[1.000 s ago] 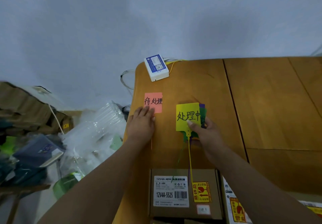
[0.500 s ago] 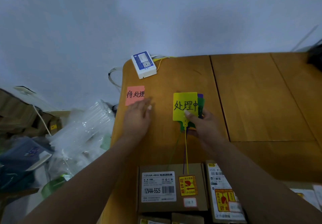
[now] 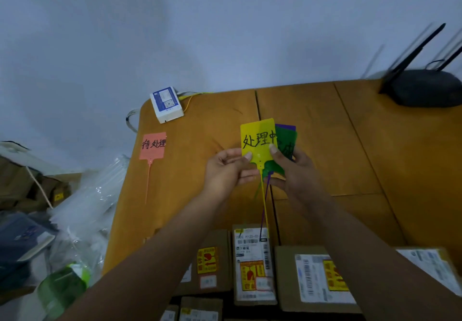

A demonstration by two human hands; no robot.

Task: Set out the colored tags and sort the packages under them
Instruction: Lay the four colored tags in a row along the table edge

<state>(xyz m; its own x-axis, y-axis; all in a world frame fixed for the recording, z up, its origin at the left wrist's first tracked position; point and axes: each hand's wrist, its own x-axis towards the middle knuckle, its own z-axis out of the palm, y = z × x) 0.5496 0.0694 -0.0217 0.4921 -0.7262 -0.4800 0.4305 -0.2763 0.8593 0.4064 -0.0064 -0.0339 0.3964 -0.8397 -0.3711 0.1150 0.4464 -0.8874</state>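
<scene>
A pink tag (image 3: 153,145) with black writing lies flat near the table's left edge, its thin tail pointing toward me. Above the middle of the table both hands hold a fan of tags. The yellow tag (image 3: 257,138) is in front, with a green tag (image 3: 286,142) and a purple tag (image 3: 287,127) behind it. My left hand (image 3: 226,169) pinches the yellow tag's lower left corner. My right hand (image 3: 295,168) grips the stack from the right, thumb on the yellow tag. Several cardboard packages (image 3: 252,265) with labels lie along the near edge.
A wooden table (image 3: 350,150) carries a white box with cables (image 3: 167,104) at the back left and a black router with antennas (image 3: 425,87) at the back right. Left of the table lie clear plastic bags (image 3: 85,203), cardboard and other clutter.
My left hand left the pink tag and moved right onto the yellow tag. Both hands have lifted the tag stack off the table. The camera has turned right, bringing the router into view.
</scene>
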